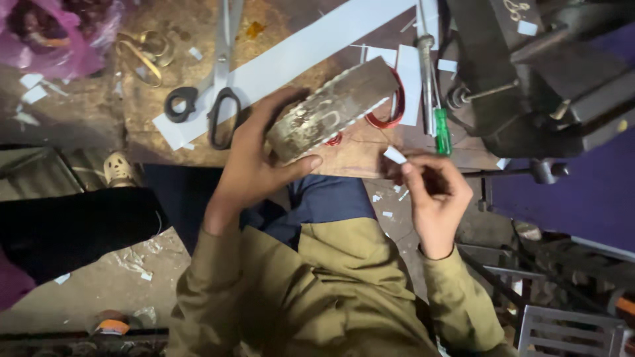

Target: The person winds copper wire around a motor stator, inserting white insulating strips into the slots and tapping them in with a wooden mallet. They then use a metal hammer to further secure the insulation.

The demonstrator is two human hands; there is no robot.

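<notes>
1. Over the lap, at the near edge of the surface (331, 165), the left hand (254, 165) grips a grimy grey block (327, 112) wound with red wire (390, 109).
2. Its fingers are wrapped round the block's near end, thumb pressed along the lower edge, the rest hidden behind; the block sits tilted, far end raised toward the upper right.
3. The right hand (430, 192) is apart from the block, just to its right, fingers curled close and pinching a small white strip (395, 155) between thumb and fingertip.
4. On the surface behind the block lies a long white sheet (297, 53) set at a slant, with black-handled scissors (211, 106) resting across its left end.
5. A green-handled screwdriver (436, 112) lies just right of the red wire, beside scraps of white paper.
6. A dark vise (529, 73) stands at the right edge.
7. A pink bag (53, 33) sits at the far left corner.
</notes>
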